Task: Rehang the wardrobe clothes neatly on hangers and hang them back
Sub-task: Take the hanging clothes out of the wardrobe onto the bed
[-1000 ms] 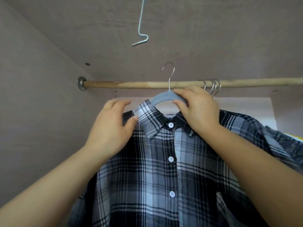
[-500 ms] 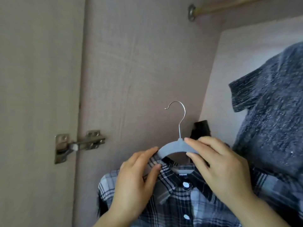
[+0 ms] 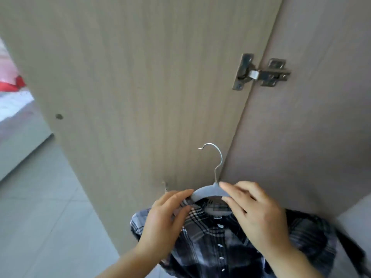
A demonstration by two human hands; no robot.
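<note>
A black, grey and white plaid shirt (image 3: 218, 243) hangs buttoned on a grey hanger (image 3: 208, 192) with a metal hook (image 3: 215, 157). I hold both in front of the open wardrobe door. My left hand (image 3: 166, 221) pinches the shirt's collar and shoulder at the hanger's left arm. My right hand (image 3: 255, 213) grips the hanger's right arm just beside the hook's base. The shirt's lower part runs out of the frame.
The open wardrobe door (image 3: 140, 87) fills the middle, joined by a metal hinge (image 3: 261, 73) to the wardrobe side panel (image 3: 311, 127). Grey floor tiles (image 3: 40, 207) lie at the left. Something red and white (image 3: 10, 85) lies at the far left edge.
The shirt on its hanger has come away from the rail and down and left, out of the wardrobe. My view has swung from the rail to the open door.
</note>
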